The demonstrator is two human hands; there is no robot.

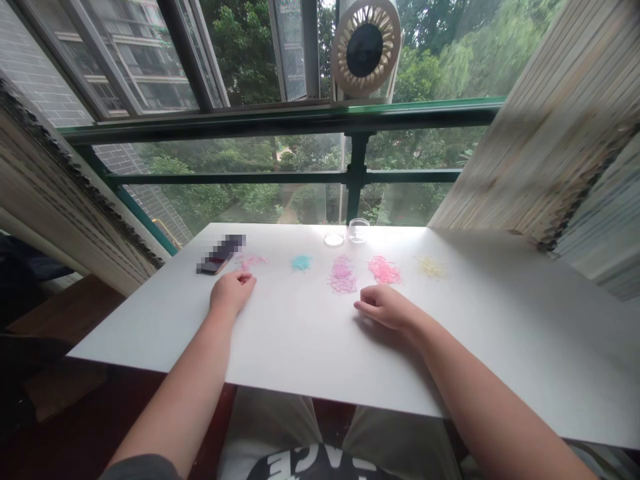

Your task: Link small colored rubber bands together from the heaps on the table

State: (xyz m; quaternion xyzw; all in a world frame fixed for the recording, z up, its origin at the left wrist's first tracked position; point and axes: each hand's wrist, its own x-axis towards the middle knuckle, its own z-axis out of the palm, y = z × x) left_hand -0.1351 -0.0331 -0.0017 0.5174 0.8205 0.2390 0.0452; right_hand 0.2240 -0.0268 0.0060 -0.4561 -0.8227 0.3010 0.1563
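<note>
My left hand point(233, 293) rests on the white table point(285, 333) with its fingers curled closed, just in front of a loose pile of pale pink strands point(254, 261). What it holds, if anything, is hidden. My right hand point(384, 307) is also closed, its thumb pressed towards the curled fingers, beside the purple pile point(343, 277) and in front of the brighter pink pile point(384, 270). Any small thing in it cannot be made out. A blue pile point(301, 263) lies between the hands, and a yellow pile point(431, 267) lies farther right. All look like thin, small rubber bands.
A phone point(220, 257) with a blurred screen lies left of the pale pink pile. At the table's far edge stand a clear round container point(359, 231) and a shallow clear lid point(334, 239). Behind are a green railing point(280, 120), a fan point(367, 50) and curtains point(540, 133).
</note>
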